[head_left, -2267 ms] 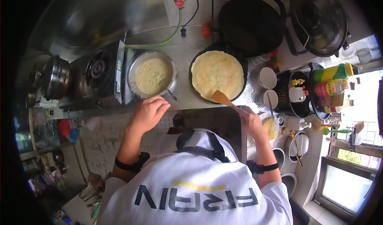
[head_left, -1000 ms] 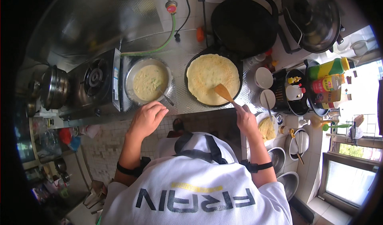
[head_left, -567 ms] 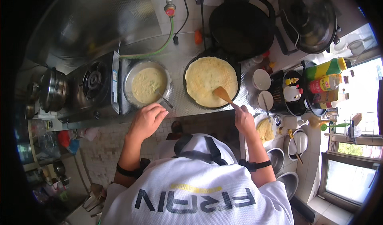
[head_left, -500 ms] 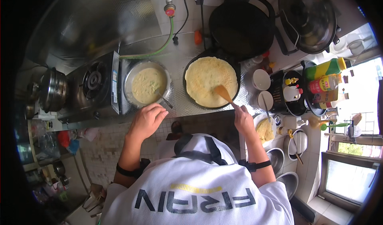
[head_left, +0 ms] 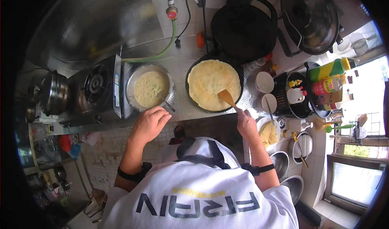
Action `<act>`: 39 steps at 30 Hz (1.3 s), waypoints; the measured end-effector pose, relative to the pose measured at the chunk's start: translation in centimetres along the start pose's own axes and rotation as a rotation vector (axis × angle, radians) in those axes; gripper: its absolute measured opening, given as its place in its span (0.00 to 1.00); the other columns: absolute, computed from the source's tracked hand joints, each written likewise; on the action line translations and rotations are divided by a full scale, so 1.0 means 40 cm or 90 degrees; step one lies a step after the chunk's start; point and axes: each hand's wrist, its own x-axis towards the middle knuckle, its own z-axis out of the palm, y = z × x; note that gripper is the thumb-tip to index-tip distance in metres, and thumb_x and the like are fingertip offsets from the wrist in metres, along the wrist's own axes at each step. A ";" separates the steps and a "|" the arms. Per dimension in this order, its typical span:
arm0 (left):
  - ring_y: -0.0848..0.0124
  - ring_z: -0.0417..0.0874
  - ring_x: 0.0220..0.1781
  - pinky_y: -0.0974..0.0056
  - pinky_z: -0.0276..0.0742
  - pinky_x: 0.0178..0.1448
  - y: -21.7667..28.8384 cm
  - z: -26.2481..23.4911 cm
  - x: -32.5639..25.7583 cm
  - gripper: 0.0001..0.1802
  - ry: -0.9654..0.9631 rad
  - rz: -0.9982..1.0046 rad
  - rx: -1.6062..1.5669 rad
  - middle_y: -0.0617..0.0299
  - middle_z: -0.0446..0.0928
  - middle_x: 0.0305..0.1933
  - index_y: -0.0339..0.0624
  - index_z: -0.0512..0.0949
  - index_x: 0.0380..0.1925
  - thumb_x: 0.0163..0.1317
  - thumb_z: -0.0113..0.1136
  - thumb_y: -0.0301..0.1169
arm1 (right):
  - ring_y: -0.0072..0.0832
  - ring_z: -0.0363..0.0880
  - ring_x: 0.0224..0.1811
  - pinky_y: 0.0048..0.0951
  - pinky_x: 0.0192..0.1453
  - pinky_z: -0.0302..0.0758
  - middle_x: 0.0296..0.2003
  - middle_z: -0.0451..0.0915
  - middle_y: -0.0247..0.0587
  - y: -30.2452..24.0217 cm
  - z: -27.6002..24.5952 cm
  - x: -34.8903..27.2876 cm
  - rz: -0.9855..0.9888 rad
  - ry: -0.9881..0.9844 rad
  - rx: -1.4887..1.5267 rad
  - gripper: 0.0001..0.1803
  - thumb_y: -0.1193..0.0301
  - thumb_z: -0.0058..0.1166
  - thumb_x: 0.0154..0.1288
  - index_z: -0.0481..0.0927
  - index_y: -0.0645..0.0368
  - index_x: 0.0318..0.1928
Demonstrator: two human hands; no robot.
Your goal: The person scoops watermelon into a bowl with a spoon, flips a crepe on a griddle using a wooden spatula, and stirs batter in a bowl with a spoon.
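A round, pale yellow pancake (head_left: pixel 210 81) lies in a dark round pan (head_left: pixel 242 92) on the metal counter. My right hand (head_left: pixel 246 124) is closed round the handle of a wooden spatula (head_left: pixel 227 97). The spatula's blade rests at the pancake's near right edge. To the left of the pan, a metal bowl (head_left: pixel 129 89) holds pale batter (head_left: pixel 150 87) with green bits, and a metal spoon (head_left: pixel 168 103) leans in it. My left hand (head_left: pixel 148 124) hovers just in front of the bowl, holding nothing, its fingers loosely bent and apart from the thumb.
A gas stove (head_left: pixel 96 85) stands at the left, with a metal pot (head_left: pixel 54 93) beyond it. The pan's dark lid (head_left: pixel 244 30) is raised behind. At the right are two white bowls (head_left: pixel 264 82), a plate of cooked pancake (head_left: pixel 268 134) and several bottles (head_left: pixel 328 85).
The spatula's blade has shifted slightly toward me at the pancake's near edge. My left hand has stayed in nearly the same place.
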 end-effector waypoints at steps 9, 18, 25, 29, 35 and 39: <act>0.54 0.79 0.37 0.59 0.74 0.42 0.007 0.004 -0.007 0.10 -0.002 -0.010 0.006 0.51 0.78 0.35 0.33 0.78 0.31 0.60 0.56 0.31 | 0.53 0.77 0.31 0.48 0.35 0.75 0.34 0.75 0.54 0.000 0.002 0.018 -0.001 0.001 -0.016 0.18 0.73 0.39 0.63 0.73 0.50 0.52; 0.54 0.80 0.36 0.58 0.75 0.40 0.002 0.003 -0.018 0.10 0.025 0.002 0.007 0.52 0.78 0.34 0.33 0.78 0.30 0.60 0.57 0.31 | 0.54 0.78 0.31 0.48 0.35 0.75 0.30 0.75 0.57 0.049 0.036 0.058 0.004 0.030 0.010 0.18 0.76 0.41 0.59 0.73 0.53 0.50; 0.54 0.80 0.35 0.58 0.74 0.39 -0.003 0.006 -0.026 0.10 0.045 0.015 -0.003 0.53 0.78 0.33 0.33 0.78 0.29 0.60 0.57 0.32 | 0.57 0.77 0.32 0.49 0.37 0.75 0.31 0.75 0.61 0.062 0.046 0.123 -0.011 0.100 0.014 0.18 0.77 0.40 0.58 0.74 0.56 0.49; 0.54 0.80 0.35 0.58 0.74 0.39 -0.006 0.003 -0.031 0.10 0.050 0.001 -0.002 0.53 0.78 0.33 0.33 0.78 0.29 0.60 0.57 0.31 | 0.58 0.76 0.31 0.49 0.37 0.75 0.31 0.75 0.63 0.044 0.028 0.155 -0.036 0.086 0.050 0.21 0.77 0.40 0.57 0.72 0.56 0.52; 0.54 0.80 0.34 0.58 0.75 0.38 -0.003 -0.003 -0.033 0.10 0.054 0.010 -0.001 0.53 0.78 0.33 0.34 0.78 0.29 0.60 0.57 0.32 | 0.59 0.76 0.32 0.51 0.38 0.74 0.31 0.75 0.66 0.058 0.063 0.182 0.005 0.034 0.039 0.23 0.75 0.41 0.58 0.69 0.55 0.55; 0.54 0.80 0.34 0.58 0.75 0.39 -0.018 -0.002 -0.040 0.10 0.061 -0.002 0.010 0.53 0.78 0.34 0.35 0.78 0.29 0.60 0.57 0.32 | 0.62 0.76 0.34 0.52 0.38 0.74 0.31 0.74 0.68 0.030 0.058 0.205 -0.023 0.087 0.051 0.25 0.77 0.40 0.56 0.68 0.56 0.57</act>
